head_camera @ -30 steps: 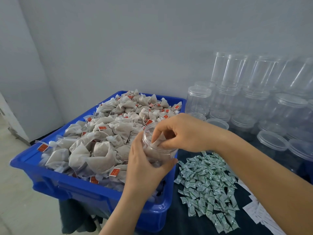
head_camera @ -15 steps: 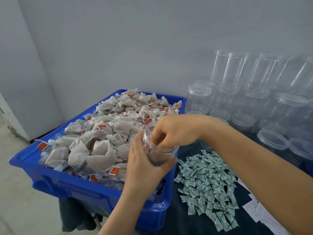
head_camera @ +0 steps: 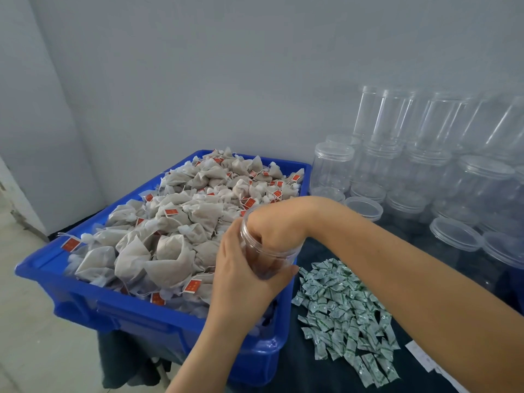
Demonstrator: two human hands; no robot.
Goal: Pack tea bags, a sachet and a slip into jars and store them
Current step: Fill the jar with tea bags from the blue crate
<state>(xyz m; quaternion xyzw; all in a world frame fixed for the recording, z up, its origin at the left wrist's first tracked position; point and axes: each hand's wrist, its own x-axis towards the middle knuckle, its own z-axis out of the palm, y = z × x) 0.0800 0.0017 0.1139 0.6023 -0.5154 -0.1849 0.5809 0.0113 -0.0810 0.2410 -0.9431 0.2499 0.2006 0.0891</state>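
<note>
gripping a clear plastic jar (head_camera: 266, 251) from its near side, the left hand (head_camera: 241, 279) wraps fingers and thumb round the wall and holds it tilted over the near right corner of the blue crate (head_camera: 119, 313). the right hand (head_camera: 272, 225) is pushed down through the jar's mouth — knuckles and fingers sit inside, blurred behind the plastic, so whether they pinch a tea bag or press flat cannot be told. brownish contents show dimly through the jar wall below those fingers. just left of the grip and running away behind it, the crate is heaped with grey-brown tea bags (head_camera: 175, 222), each with a string and a small red tag. right of the grip and a little nearer the person, a loose spread of small green-and-white sachets (head_camera: 343, 310) lies on the dark cloth (head_camera: 300, 367) covering the table. further right again, at the picture's lower edge, white paper slips (head_camera: 422, 355) lie just beside the sachets. beyond the right forearm stand rows of empty clear jars (head_camera: 333, 165) with lids on, some stacked two high — a few loose lids (head_camera: 364, 208) lie low in front of them. a pale grey wall (head_camera: 198, 66) rises behind everything.
</note>
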